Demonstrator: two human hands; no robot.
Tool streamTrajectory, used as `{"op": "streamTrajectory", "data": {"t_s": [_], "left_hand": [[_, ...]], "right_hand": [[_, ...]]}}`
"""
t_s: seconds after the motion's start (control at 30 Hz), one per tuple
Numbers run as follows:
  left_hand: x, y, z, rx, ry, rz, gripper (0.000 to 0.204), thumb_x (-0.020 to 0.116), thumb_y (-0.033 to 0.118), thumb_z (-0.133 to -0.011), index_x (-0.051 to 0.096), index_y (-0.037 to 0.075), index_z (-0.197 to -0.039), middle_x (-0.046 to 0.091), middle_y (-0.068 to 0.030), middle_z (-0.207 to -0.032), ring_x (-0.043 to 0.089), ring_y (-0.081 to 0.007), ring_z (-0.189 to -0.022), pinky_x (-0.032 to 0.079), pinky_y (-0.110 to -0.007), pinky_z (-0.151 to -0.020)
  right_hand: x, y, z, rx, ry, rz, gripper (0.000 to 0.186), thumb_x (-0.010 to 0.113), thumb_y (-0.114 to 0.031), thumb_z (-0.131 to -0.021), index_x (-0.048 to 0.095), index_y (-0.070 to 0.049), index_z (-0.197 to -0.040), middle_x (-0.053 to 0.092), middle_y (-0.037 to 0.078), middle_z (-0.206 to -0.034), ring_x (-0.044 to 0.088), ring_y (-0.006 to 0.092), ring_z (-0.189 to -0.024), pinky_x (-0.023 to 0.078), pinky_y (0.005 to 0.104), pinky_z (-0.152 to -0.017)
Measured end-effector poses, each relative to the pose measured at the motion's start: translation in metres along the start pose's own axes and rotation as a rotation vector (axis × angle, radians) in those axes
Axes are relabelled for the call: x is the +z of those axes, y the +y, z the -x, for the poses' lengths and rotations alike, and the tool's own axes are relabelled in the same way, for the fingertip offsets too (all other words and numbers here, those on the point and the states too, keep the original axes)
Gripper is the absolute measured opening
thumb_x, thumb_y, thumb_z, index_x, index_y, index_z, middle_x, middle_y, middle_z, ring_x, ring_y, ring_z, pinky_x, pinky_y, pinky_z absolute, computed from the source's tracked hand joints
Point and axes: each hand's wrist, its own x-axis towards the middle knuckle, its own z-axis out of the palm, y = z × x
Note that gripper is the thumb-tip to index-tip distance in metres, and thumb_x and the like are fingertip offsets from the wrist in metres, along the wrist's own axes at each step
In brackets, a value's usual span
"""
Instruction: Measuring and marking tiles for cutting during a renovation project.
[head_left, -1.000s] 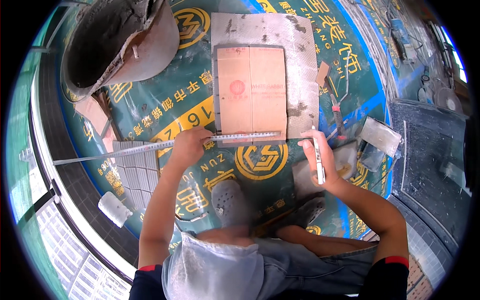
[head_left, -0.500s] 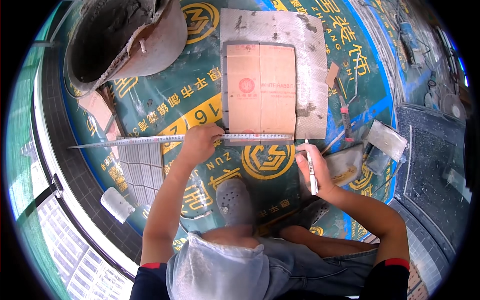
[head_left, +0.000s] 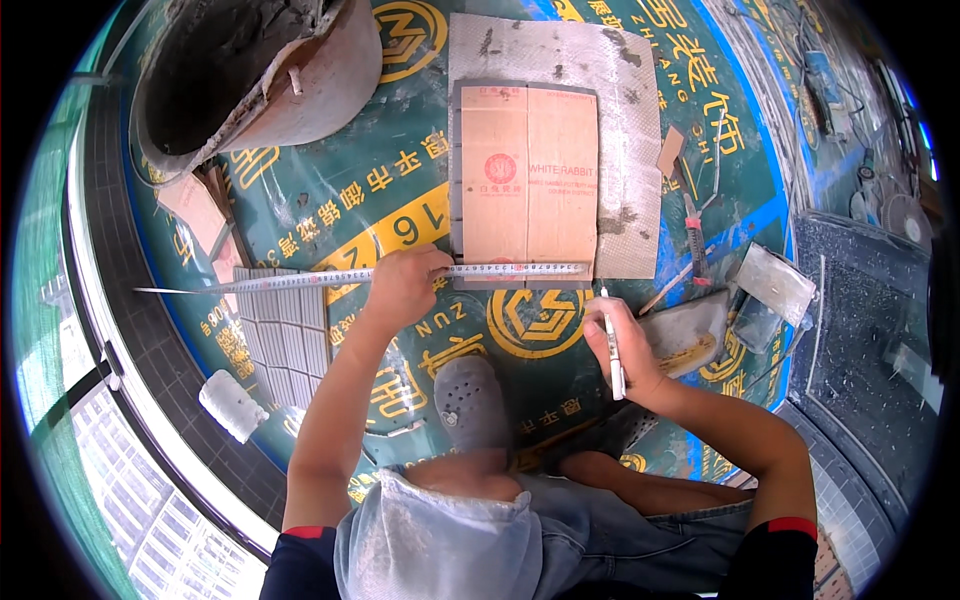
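A brown cardboard sheet (head_left: 545,205) lies on a slightly larger dark panel that shows along its left and lower edges. Across its near end runs a long tape measure (head_left: 300,279), stretching left past a stack of grey strips. My left hand (head_left: 402,290) is closed on the tape beside the cardboard's lower left corner. Just off the lower right corner, my right hand (head_left: 634,350) grips a slim white pen (head_left: 615,365) between thumb and fingers. The pen's upper tip points away from me, near the tape's right end.
A mortar-crusted bucket (head_left: 320,105) stands far left. Grey ribbed strips (head_left: 283,335) lie left of my left forearm. Under the cardboard is a pale textured mat (head_left: 630,150). A red-handled tool (head_left: 694,235), a trowel-like slab (head_left: 685,335) and a dusty block (head_left: 775,282) sit to the right.
My right hand and pen have shifted slightly left, closer to the cardboard's lower right corner. My left hand keeps its hold on the tape. The whole view has moved a little.
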Motion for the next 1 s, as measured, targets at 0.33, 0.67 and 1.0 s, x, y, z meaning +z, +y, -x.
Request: {"op": "streamTrajectory", "data": {"t_s": [0.33, 0.67, 1.0], "left_hand": [[0.0007, -0.0009, -0.0004, 0.015, 0.002, -0.015, 0.01, 0.071, 0.002, -0.085, 0.075, 0.004, -0.094, 0.07, -0.0126, -0.088, 0.069, -0.0369, -0.081, 0.055, -0.043, -0.072], [0.0002, 0.001, -0.0005, -0.002, -0.008, -0.027, 0.01, 0.071, 0.002, -0.086, 0.075, 0.004, -0.094, 0.07, -0.0123, -0.088, 0.069, -0.0369, -0.082, 0.054, -0.043, -0.071], [0.0004, -0.0001, -0.0012, 0.006, -0.012, -0.032, 0.009, 0.07, 0.002, -0.085, 0.074, 0.004, -0.094, 0.07, -0.0128, -0.088, 0.069, -0.0374, -0.081, 0.054, -0.044, -0.071]], "right_hand": [[0.0019, -0.0011, -0.0002, -0.001, -0.006, -0.004, 0.027, 0.059, -0.019, -0.105, 0.055, 0.0, -0.124, 0.06, 0.015, -0.107, 0.064, 0.0272, -0.096, 0.051, 0.0367, -0.088], [0.0027, -0.0008, -0.002, 0.006, -0.006, 0.009, 0.026, 0.062, -0.015, -0.102, 0.055, -0.001, -0.122, 0.059, 0.018, -0.109, 0.064, 0.0332, -0.098, 0.051, 0.0395, -0.088], [0.0023, 0.0025, -0.005, 0.007, 0.001, 0.002, 0.027, 0.065, -0.014, -0.099, 0.055, -0.001, -0.122, 0.058, 0.018, -0.109, 0.063, 0.0338, -0.098, 0.051, 0.0401, -0.087]]}}
